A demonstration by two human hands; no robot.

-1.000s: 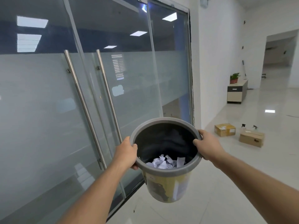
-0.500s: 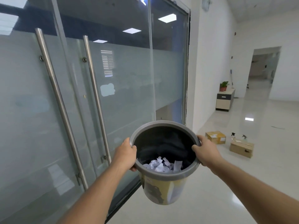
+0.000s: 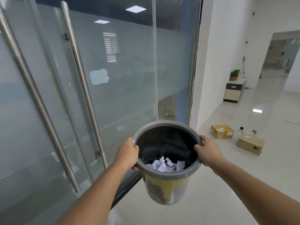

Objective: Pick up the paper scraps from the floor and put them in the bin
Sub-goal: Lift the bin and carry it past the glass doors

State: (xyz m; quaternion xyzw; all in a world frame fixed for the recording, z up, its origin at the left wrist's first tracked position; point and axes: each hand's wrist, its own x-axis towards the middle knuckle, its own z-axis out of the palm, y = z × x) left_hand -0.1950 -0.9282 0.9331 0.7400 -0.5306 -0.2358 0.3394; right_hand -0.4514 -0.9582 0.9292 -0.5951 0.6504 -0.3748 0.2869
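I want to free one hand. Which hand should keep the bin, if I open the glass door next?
Probably the right hand keeps the bin: the left hand is nearer the door handles.

Frosted glass doors [image 3: 113, 75] with steel pull bars [image 3: 81, 88], white wall [image 3: 215, 62], glossy pale floor [image 3: 243, 172], low cabinet [image 3: 233, 90]

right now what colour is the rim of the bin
Grey. The bin has a grey rim over a yellowish printed body, seen clearly in the head view.
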